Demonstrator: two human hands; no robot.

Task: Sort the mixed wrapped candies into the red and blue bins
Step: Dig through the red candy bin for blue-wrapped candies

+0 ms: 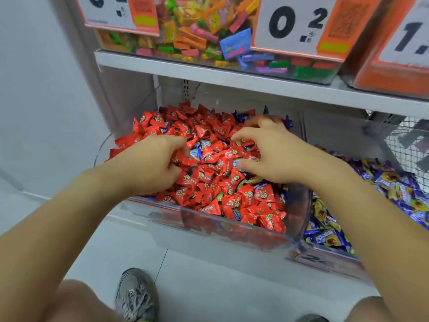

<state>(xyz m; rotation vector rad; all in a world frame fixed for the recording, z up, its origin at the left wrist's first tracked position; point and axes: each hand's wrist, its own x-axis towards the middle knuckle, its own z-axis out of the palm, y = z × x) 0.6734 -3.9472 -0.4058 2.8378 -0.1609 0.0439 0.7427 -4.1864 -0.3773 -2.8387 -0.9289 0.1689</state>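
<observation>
This is a shop, at a pick-and-mix sweets display. Clear plastic bins (232, 226) heaped with wrapped candies (216, 173) sit on a white metal shelf (209, 75), and large orange-and-white price cards (292, 24) hang along the front edge of the upper bins.

Clear red bin (232, 231) heaped with red wrapped candies (216, 182), a few blue wrapped candies (194, 154) mixed in. Just to its right, blue bin (325, 248) piled with blue-and-yellow wrappers.

Pale wall (34, 89), grey tiled floor (209, 287), white metal shelf (232, 76)
</observation>
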